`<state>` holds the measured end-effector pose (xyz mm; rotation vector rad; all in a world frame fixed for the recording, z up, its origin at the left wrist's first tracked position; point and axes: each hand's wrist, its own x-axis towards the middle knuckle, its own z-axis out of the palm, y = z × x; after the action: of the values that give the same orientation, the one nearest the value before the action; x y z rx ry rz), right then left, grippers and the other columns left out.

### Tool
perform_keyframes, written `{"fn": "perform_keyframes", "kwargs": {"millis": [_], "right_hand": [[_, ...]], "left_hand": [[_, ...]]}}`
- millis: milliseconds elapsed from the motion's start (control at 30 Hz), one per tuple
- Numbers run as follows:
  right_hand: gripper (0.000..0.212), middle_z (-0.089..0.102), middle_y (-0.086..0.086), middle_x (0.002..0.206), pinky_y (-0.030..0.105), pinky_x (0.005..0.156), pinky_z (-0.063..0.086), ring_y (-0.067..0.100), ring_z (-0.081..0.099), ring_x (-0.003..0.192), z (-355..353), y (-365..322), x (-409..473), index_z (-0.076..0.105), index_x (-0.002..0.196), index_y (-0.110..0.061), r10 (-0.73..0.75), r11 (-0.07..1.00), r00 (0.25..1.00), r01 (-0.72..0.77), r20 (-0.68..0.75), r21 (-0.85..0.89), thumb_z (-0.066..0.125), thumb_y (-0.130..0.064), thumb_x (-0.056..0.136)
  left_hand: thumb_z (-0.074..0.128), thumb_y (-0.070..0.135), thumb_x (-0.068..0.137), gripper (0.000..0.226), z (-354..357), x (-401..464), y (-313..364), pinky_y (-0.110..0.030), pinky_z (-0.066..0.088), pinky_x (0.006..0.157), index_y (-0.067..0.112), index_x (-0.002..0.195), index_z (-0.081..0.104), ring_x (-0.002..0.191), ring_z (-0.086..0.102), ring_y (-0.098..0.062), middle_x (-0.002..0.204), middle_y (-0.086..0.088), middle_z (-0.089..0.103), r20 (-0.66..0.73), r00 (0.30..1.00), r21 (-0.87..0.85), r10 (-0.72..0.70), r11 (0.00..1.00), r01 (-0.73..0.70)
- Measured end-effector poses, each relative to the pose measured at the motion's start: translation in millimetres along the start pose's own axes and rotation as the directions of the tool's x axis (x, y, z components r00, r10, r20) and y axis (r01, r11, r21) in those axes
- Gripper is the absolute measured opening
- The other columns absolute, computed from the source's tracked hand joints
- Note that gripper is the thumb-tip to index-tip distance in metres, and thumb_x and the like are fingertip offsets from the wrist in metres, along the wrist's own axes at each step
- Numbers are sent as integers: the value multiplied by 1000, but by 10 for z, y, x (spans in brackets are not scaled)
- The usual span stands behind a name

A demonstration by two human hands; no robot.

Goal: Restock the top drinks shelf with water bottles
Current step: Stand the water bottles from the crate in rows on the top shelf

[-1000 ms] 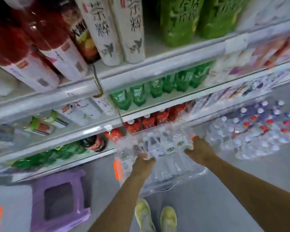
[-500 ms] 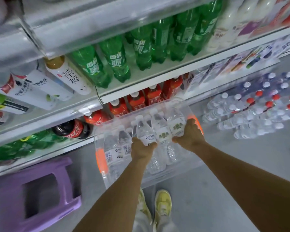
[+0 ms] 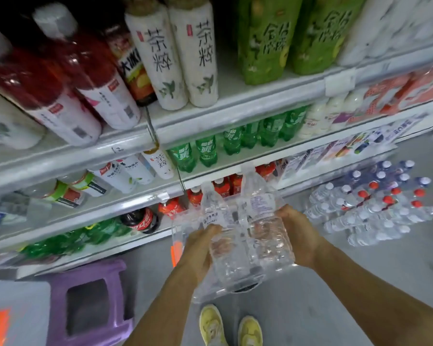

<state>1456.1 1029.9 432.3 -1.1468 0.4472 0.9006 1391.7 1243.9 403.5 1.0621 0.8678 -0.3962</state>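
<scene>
Change: I've lifted two bottles [image 3: 238, 221] out of the crate [image 3: 183, 236]; half a second ago both hands were down in it.
Hands: left hand [image 3: 200, 248] and right hand [image 3: 298, 236] each curl round one bottle.
Bottles: above the crate, below the shelf [image 3: 235, 116].
Writing: shelf bottles read 茶粹.
Floor: grey; purple stool [image 3: 90, 303] left of the crate.

"茶粹" on white tea bottles [image 3: 178, 58], "12" on shelf edge [image 3: 117, 149]

Both hands, left [image 3: 202, 248] and right [image 3: 301, 236], reach forward, fingers curled in a grip.
</scene>
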Motion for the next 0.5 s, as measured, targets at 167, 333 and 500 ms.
{"fn": "perform_keyframes", "kwargs": {"millis": [167, 333, 500], "right_hand": [[85, 58, -2, 137, 60, 102, 45, 30, 54, 128, 632, -325, -466, 63, 122, -49, 44, 986, 999, -40, 18, -159, 85, -74, 44], [65, 72, -2, 109, 31, 58, 58, 15, 72, 91, 1085, -677, -981, 72, 106, -40, -75, 953, 989, 108, 126, -285, 87, -59, 46], [29, 74, -7, 67, 19, 45, 52, 8, 69, 55, 1588, -1024, -1506, 69, 88, -21, -168, 910, 925, 278, 340, -308, 77, -32, 62]], "left_hand": [[64, 24, 80, 31, 1, -764, 595, -40, 58, 83, 6, 106, 67, 93, 70, -27, 101, -11, 73, 86, 981, -19, 171, 985, -170], [92, 53, 46, 110, -40, -1464, 1013, -61, 39, 108, 12, 139, 52, 126, 53, -41, 135, -19, 59, 18, 942, 30, 336, 941, -337], [97, 44, 43, 104, -116, -2124, 1373, -47, 59, 82, 11, 130, 54, 102, 71, -32, 112, -14, 73, -1, 876, -78, 482, 873, -481]]}}
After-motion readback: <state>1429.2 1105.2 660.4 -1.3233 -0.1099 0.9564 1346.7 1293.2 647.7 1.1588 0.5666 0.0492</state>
